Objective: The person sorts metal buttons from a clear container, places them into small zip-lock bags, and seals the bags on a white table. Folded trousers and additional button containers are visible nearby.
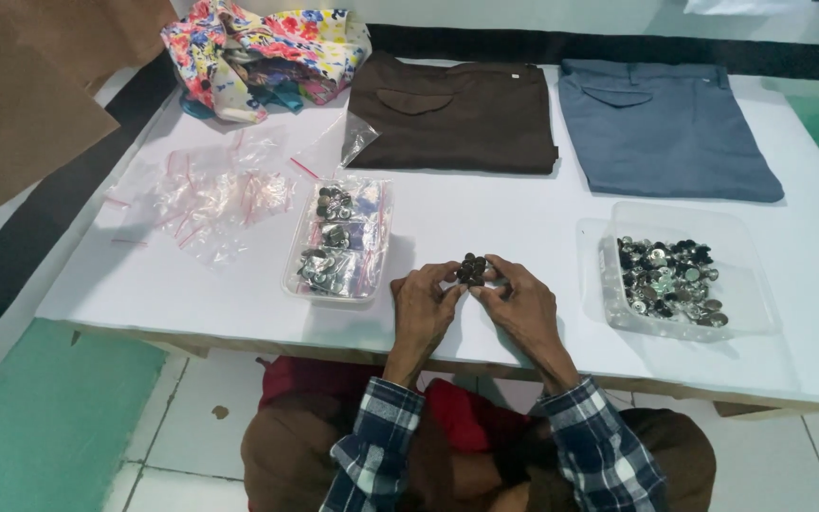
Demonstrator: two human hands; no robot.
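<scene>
My left hand point(422, 306) and my right hand point(518, 301) meet over the front edge of the white table point(485, 204). Together their fingertips pinch a small cluster of dark round buttons point(472, 268), held just above the tabletop. To the right stands a clear plastic tub point(746, 318) with several loose dark and silvery buttons point(670, 280) in it. To the left lies a clear tray point(291, 284) filled with small zip bags of buttons point(336, 237).
A heap of empty small zip bags point(215, 199) lies at the left. At the back are folded brown trousers point(457, 114), folded blue-grey trousers point(665, 128) and a floral cloth bundle point(263, 52). Brown cardboard point(21, 95) leans at the far left.
</scene>
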